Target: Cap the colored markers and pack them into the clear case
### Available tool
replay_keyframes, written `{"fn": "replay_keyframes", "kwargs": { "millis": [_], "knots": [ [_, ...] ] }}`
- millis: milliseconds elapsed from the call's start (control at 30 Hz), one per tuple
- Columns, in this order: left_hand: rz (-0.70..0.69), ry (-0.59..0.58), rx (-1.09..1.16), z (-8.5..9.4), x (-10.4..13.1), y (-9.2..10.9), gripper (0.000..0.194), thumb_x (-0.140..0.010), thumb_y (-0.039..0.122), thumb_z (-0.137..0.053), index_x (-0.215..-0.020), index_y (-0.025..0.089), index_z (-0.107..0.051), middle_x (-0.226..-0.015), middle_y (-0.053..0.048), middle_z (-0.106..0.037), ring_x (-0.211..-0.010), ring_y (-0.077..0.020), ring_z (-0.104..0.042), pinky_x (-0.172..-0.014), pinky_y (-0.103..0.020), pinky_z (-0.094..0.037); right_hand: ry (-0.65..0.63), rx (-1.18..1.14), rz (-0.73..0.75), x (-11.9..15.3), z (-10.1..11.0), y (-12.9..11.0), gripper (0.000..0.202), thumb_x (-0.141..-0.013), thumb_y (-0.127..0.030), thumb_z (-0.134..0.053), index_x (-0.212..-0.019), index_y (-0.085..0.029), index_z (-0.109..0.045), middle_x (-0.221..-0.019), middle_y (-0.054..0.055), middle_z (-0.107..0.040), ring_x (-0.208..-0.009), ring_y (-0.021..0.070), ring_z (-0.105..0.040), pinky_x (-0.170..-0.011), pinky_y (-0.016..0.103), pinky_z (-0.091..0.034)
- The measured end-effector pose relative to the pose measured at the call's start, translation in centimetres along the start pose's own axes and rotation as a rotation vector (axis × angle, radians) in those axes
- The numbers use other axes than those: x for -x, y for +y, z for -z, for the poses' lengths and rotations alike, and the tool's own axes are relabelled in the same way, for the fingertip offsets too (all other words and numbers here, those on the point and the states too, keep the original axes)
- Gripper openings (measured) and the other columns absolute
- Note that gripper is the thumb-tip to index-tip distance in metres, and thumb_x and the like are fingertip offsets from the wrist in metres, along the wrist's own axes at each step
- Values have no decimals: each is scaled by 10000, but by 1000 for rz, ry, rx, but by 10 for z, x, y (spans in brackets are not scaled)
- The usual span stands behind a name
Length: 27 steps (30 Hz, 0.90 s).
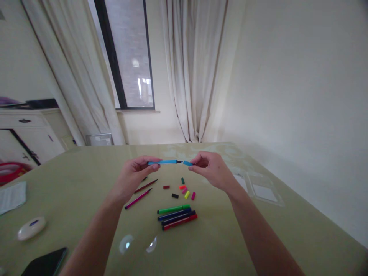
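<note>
My left hand pinches a light blue felt-tip marker, held level with its dark tip bare and pointing right. Between the thumb and fingers of my right hand is the blue marker cap, just apart from the tip. Below them on the table lie several loose caps, among them a black cap, a yellow cap and a dark green cap. Uncapped markers, including a magenta marker and a dark red marker, rest below my left hand, which partly hides another.
Nearer me, a capped green marker lies beside blue ones and a red marker. A black phone, a white mouse-like object and a paper are on the left of the table. A wall borders the right.
</note>
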State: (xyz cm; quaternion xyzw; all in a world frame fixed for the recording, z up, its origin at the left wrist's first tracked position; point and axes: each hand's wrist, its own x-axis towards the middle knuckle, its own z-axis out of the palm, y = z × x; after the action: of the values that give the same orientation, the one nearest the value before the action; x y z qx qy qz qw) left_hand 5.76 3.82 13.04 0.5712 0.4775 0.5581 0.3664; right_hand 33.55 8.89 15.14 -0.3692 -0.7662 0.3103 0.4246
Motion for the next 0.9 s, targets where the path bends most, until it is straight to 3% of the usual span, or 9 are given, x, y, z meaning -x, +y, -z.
{"fn": "replay_keyframes", "kwargs": {
  "millis": [400, 600, 900],
  "knots": [
    [12, -67, -6, -3, 1, 3, 293, -763, 381, -858, -996, 214, -801, -889, -33, -794, -786, -142, -679, -662, -206, -518, -56, -2, -12, 1, 0, -2, 149, -766, -256, -822, -795, -185, -694, -772, 19, -762, -732, 185, -732, -658, 275, -550],
    [7, -74, -11, -11, 4, 11, 295, -761, 358, -857, -1024, 229, -820, -888, -33, -808, -773, -146, -693, -659, -211, -532, -109, 13, 51, 2, 0, -11, 123, -794, -232, -804, -907, -188, -782, -802, 14, -782, -722, 162, -717, -686, 266, -552],
    [67, 16, 69, -22, 6, 4, 370, -718, 405, -890, -1029, 215, -828, -929, -71, -823, -812, -168, -725, -693, -224, -564, 21, 21, 212, 1, 3, -11, 101, -837, -231, -781, -929, -232, -823, -858, 20, -796, -746, 156, -704, -702, 267, -545]
  ]
}}
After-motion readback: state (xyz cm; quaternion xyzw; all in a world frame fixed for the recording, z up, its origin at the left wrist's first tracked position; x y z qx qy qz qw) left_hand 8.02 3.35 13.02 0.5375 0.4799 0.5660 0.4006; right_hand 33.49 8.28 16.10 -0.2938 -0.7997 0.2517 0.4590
